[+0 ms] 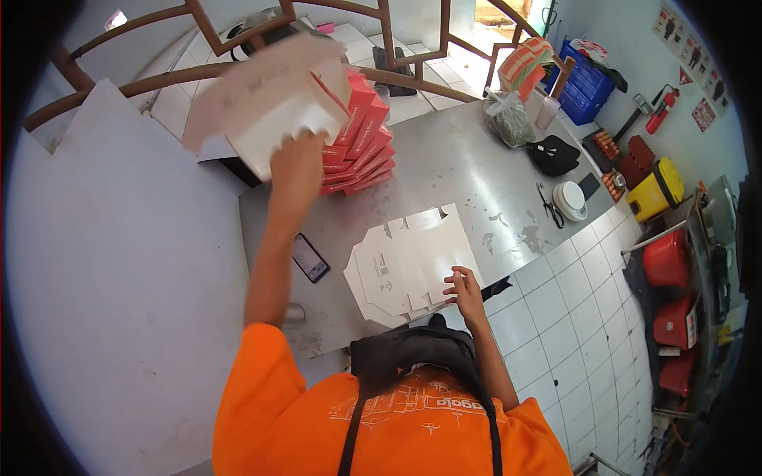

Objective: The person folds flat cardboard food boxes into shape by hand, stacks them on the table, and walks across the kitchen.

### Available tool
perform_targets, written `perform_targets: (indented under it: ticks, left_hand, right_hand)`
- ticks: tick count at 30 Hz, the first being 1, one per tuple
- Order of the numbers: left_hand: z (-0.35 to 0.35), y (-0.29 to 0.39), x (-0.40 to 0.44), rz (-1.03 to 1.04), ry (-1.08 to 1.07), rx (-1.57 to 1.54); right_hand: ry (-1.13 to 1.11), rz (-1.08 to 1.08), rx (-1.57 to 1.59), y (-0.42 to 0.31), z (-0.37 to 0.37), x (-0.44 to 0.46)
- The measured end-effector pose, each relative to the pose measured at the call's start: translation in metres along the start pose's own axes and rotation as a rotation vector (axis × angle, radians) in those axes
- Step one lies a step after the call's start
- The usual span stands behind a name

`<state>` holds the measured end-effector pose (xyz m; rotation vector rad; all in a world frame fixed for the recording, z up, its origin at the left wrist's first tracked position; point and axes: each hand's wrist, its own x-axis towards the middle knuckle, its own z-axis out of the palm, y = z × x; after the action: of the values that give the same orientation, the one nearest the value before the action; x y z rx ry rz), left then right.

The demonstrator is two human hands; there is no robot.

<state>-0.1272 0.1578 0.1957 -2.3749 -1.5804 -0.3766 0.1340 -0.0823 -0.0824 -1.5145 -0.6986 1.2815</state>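
Observation:
At the upper left, my left hand [298, 163] has its fingers closed on the near edge of a pale cardboard box [278, 111]. The box is smeared by motion, with one flap raised, beside a stack of red boxes [361, 147]. Flat on the metal table [429, 163], at its front edge, lies an unfolded cardboard box blank [409, 262]. My right hand [466, 293] is at the blank's right edge, its fingers stretched and slightly apart. Whether the fingertips press on the blank I cannot tell.
A phone [310, 259] and a metal cup [294, 315] are on the table's left side. Scissors [549, 205], a white round container [570, 200], a black cap [553, 155] and a bag of greens [509, 119] sit toward the right. A brown railing [405, 78] runs behind.

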Motion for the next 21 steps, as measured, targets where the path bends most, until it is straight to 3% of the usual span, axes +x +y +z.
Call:
perform_targets:
  ticks: [6,9,11,13,15,18,21]
  left_hand:
    - [0.086,-0.062,0.101,0.136,-0.404,0.415]
    - [0.105,-0.060,0.095,0.262,-0.142,0.388]
    - [0.103,-0.051,0.089,0.277,-0.027,0.371]
    - [0.106,-0.043,0.081,0.254,0.047,0.345]
    - [0.108,-0.037,0.076,0.205,0.088,0.317]
    - [0.123,-0.039,0.067,0.226,0.311,0.272]
    - [0.130,-0.001,0.035,0.198,0.345,-0.137]
  right_hand:
    - [-0.068,-0.033,-0.151,0.011,0.004,0.006]
    - [-0.035,-0.205,-0.433,0.021,-0.008,0.012]
    - [0.104,-0.408,-0.735,0.047,-0.023,0.025]
    - [0.222,-0.433,-0.929,0.056,-0.036,0.032]
    - [0.327,-0.309,-1.031,0.061,-0.039,0.038]
    - [0.375,-0.181,-1.180,0.065,-0.043,0.050]
    - [0.355,-0.098,-1.225,0.077,-0.040,0.062]
